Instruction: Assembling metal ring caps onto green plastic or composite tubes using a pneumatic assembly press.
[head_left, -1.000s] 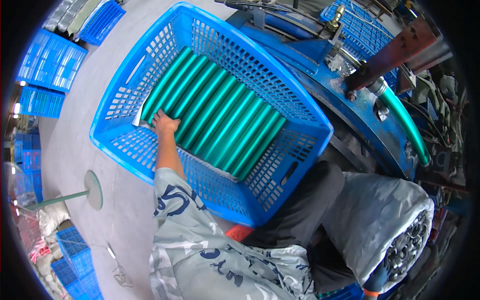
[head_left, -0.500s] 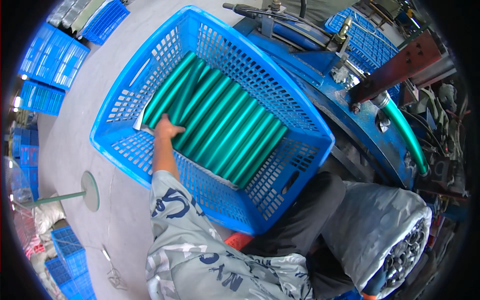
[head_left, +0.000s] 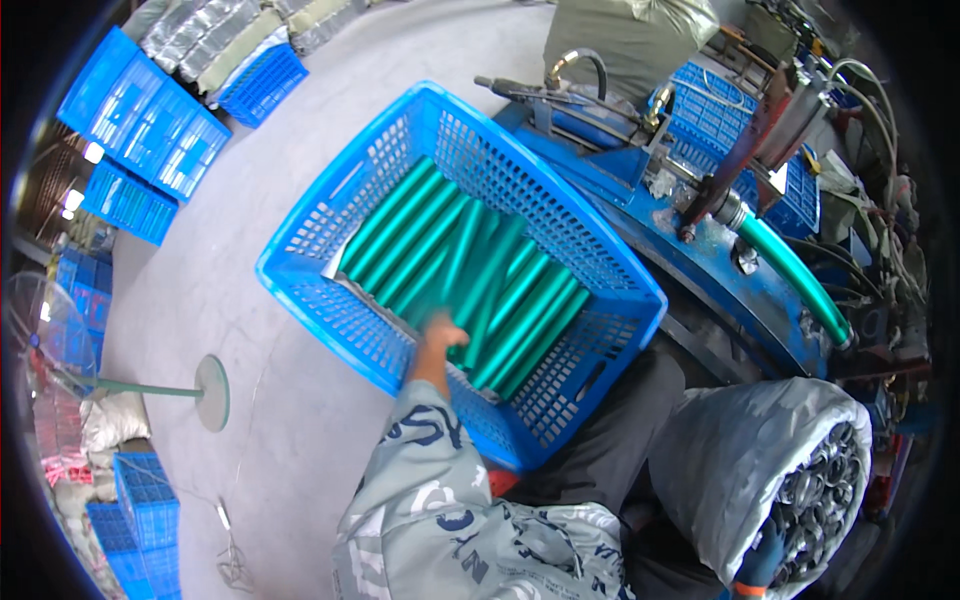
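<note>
A big blue plastic crate (head_left: 330,300) on the floor holds a row of several green tubes (head_left: 400,235) lying side by side. My left hand (head_left: 438,338) reaches into it over the near wall, blurred by motion, at the near end of one green tube (head_left: 487,268) that lies askew across the others. It seems closed on that end. My right hand (head_left: 762,562), in a blue glove, is at the lower right, at the mouth of a grey sack (head_left: 740,460) full of dark metal ring-shaped parts. Its grip is hidden.
A blue machine (head_left: 700,250) with a green hose (head_left: 795,280) and pipes stands right behind the crate. Stacked blue crates (head_left: 150,120) line the far left, with more at the lower left (head_left: 140,500). A fan stand's round base (head_left: 212,392) rests on the grey concrete floor.
My left hand has gone from the left end of the tube row to the middle of the crate's near side. One tube now lies askew and blurred. The gloved right hand stays at the sack.
</note>
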